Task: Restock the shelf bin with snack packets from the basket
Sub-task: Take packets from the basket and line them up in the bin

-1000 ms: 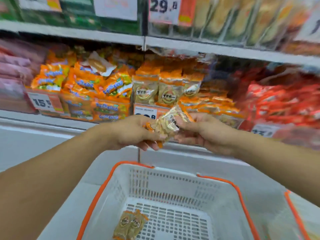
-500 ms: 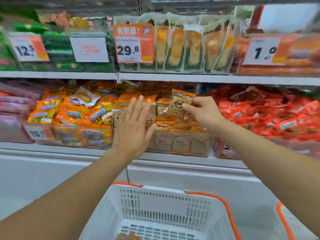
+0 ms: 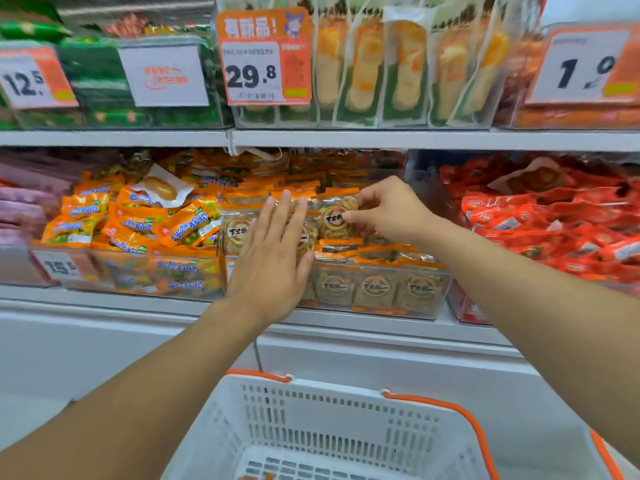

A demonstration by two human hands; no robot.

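Glossy orange packs (image 3: pixel 138 220) crowd the left, red ones (image 3: pixel 554 223) the right; the clear plastic bin (image 3: pixel 381 292) sits between; the right hand (image 3: pixel 388 211) pinches a crinkly packet (image 3: pixel 335 220) above it; the left hand (image 3: pixel 273 261), flat and wide, presses the standing packets; the slotted white basket (image 3: pixel 332 420) waits near, below.

One view only, worn on the head. Looks forward and slightly down, squarely at a white store shelf (image 3: pixel 346 139) close enough for both forearms to reach it. Takes in two shelf tiers above, with an orange-and-white price tag (image 3: pixel 265 57) near top centre. Catches a white perforated plastic basket with orange rim (image 3: pixel 346 427) at the bottom edge, nearest the lens. Wide-angle bend at the borders.
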